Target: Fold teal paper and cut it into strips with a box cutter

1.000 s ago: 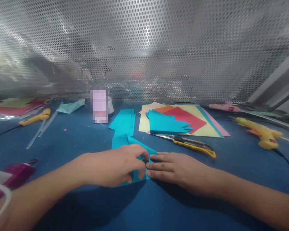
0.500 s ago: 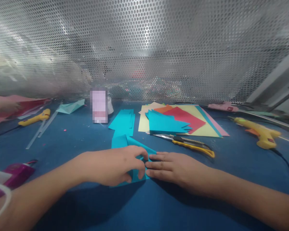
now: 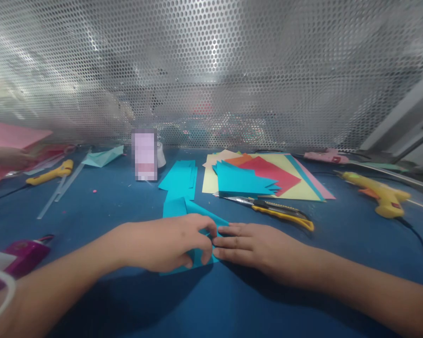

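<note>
A blue paper sheet (image 3: 175, 207) with a raised fold lies in front of me on the dark blue table. Over its left part rests my left hand (image 3: 172, 241), its fingers bent and apart, the fingertips pressing on the paper. My right hand (image 3: 255, 246) lies flat, fingers stretched out, with its tips on the sheet's right edge, close to the left fingertips. Just beyond the sheet are blue paper pieces (image 3: 181, 176). A stack of cut blue pieces (image 3: 238, 180) sits on coloured sheets (image 3: 320, 190) at the back right.
Yellow-handled cutters (image 3: 282, 211) lie beyond my right hand. Yellow glue guns stand at right (image 3: 386, 195) and left (image 3: 51, 173), with clear sticks (image 3: 68, 180) nearby. A purple tool (image 3: 26, 253) is at the near left. Another person's hand (image 3: 5, 158) is beside pink paper (image 3: 17, 134).
At the far left, pink paper has risen beside the other person's hand. My hands and the blue sheet look nearly unchanged.
</note>
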The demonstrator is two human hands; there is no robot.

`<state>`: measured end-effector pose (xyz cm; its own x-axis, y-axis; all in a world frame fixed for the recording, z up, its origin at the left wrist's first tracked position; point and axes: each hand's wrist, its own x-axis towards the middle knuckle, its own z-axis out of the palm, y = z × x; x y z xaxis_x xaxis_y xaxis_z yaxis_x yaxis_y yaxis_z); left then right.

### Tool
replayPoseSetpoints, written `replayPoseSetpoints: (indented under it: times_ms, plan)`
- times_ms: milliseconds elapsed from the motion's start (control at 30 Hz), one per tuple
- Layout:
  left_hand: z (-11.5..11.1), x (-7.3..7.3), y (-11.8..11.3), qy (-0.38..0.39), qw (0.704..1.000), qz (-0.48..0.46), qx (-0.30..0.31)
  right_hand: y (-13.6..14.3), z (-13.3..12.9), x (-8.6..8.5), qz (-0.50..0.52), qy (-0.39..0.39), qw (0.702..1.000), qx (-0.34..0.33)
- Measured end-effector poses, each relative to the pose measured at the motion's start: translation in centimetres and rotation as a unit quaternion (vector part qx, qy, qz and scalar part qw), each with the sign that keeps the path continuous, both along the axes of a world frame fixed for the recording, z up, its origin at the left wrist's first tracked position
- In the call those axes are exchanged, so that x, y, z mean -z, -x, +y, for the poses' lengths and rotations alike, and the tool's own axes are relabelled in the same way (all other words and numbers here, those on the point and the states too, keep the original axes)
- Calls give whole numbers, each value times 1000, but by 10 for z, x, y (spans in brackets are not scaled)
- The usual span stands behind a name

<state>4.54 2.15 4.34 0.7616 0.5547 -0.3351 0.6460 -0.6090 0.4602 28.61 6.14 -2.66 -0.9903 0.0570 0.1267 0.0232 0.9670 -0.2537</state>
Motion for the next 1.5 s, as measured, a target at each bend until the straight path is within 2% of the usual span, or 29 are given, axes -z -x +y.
replayPoseSetpoints:
  times_ms: [633, 800, 900, 1033, 1167, 1367, 1500]
  plan:
    - [1, 3, 1, 5, 1000, -18, -2, -2, 2, 0, 2, -5, 1000, -2]
    - [0, 1, 2, -4, 1000, -9, -3, 0, 1, -4, -6, -11, 1000, -3]
    - [-2, 3, 2, -20, 1000, -15, 0, 2, -5, -8, 0, -15, 1000, 20]
    - [-4, 11, -2, -90, 996, -20, -4, 3, -11, -9, 36, 0, 995, 90]
    - [-4, 25, -7, -159, 987, -16, -11, -5, -2, -11, 60, -5, 984, 167]
    - [-3, 44, -10, -238, 971, -33, -8, -14, 15, -30, 0, 28, 990, 140]
    - [-3, 47, -12, -252, 968, -12, -8, -15, 16, -41, -55, 32, 987, 148]
